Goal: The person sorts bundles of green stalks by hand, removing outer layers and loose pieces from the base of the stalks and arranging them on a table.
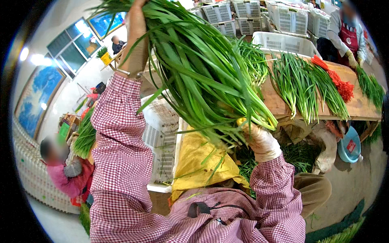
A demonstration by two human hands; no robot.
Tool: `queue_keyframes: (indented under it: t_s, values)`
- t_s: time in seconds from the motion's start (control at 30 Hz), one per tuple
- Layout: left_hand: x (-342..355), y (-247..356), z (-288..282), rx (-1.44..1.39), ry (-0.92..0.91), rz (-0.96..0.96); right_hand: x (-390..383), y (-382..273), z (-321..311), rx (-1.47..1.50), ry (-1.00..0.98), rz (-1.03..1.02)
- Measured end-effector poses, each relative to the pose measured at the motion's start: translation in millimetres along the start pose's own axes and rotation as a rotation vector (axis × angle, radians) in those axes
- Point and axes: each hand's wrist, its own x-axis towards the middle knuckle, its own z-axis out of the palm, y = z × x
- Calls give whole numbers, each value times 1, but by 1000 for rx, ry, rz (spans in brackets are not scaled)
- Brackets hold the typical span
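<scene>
My left hand (137, 9), raised to the top edge, holds the leafy end of a large bunch of long, flat green leaves (190, 69), its fingers partly hidden. My right hand (259, 141), in a pale glove, is closed round the pale root end of the same bunch at centre right. The bunch slants between my hands, with loose blades hanging. Below it lie a yellow sheet (194, 162) over my lap and a white slotted crate (160, 150) at the left. More greens (293, 158) lie low behind my right arm.
A wooden table (279, 109) at right holds sorted bunches and red ties (340, 85). A co-worker (348, 36) stands at its far end; another (69, 178) sits at left. Stacked crates (287, 16) stand behind; a blue basin (349, 146) sits on the floor.
</scene>
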Motion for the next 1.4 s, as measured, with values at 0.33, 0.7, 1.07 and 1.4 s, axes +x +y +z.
queue_keyframes:
  t_s: [0.33, 0.7, 1.07, 1.4]
  values:
    - [13, 33, 8, -706, 196, -823, -8, -29, 24, 398, 183, -1]
    - [21, 8, -28, -598, 109, -700, -56, 0, -63, 95, -169, 311]
    - [22, 16, -12, -907, 88, -733, -69, -31, -31, -161, 110, 255]
    - [28, 29, 10, -766, 304, -733, 49, -28, 75, -1406, 283, -689]
